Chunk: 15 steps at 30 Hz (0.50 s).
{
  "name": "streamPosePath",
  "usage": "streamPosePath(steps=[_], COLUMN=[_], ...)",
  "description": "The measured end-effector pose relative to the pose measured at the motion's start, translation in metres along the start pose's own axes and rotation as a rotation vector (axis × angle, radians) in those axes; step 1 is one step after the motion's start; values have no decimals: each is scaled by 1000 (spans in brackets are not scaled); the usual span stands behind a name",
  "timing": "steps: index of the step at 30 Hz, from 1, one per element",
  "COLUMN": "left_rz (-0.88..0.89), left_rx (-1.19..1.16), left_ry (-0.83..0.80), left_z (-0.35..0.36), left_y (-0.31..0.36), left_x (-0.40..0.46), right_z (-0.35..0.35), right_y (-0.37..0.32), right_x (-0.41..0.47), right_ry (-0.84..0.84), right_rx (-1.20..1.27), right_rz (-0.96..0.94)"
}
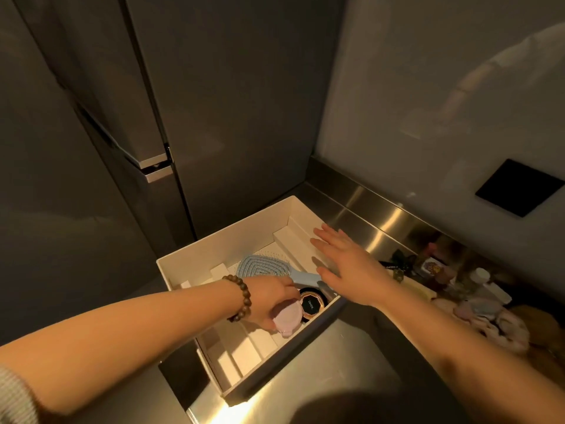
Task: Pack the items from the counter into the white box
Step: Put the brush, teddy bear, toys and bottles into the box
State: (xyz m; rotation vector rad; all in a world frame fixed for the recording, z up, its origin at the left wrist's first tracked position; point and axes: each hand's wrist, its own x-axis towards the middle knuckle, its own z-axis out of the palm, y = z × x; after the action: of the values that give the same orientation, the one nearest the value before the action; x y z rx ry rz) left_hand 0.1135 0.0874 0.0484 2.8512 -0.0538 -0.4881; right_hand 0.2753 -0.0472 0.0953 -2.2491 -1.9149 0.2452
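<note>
The white box [226, 240] stands open on the steel counter. Inside lie a light blue hairbrush [263, 265] and a round black compact with a gold rim [312, 305]. My left hand [269, 301], with a bead bracelet on the wrist, grips a pale pink round case [287, 320] low inside the box, beside the black compact. My right hand [348, 264] hovers over the box's right rim with fingers straight and spread, holding nothing.
Small items crowd the counter at right: a dark bow [400, 261], a white bottle [489, 283], pink fluffy pieces [495, 325]. A tall grey fridge [214, 117] stands behind the box. A black square plate [519, 188] is on the wall. Counter's front edge [195, 414] is near.
</note>
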Motion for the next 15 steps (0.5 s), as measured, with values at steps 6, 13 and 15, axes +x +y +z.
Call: streamPosePath(steps=[6, 13, 15], left_rz=[14, -62, -80], left_rx=[15, -20, -37], left_ry=[-2, -78, -89], left_z=[6, 11, 13], left_y=[-3, -2, -2], left_x=[2, 2, 1], right_z=[7, 8, 8], right_y=[4, 1, 0], right_x=[0, 0, 0], right_ry=[33, 5, 3], right_rx=[-32, -38, -40], right_rz=[4, 140, 156])
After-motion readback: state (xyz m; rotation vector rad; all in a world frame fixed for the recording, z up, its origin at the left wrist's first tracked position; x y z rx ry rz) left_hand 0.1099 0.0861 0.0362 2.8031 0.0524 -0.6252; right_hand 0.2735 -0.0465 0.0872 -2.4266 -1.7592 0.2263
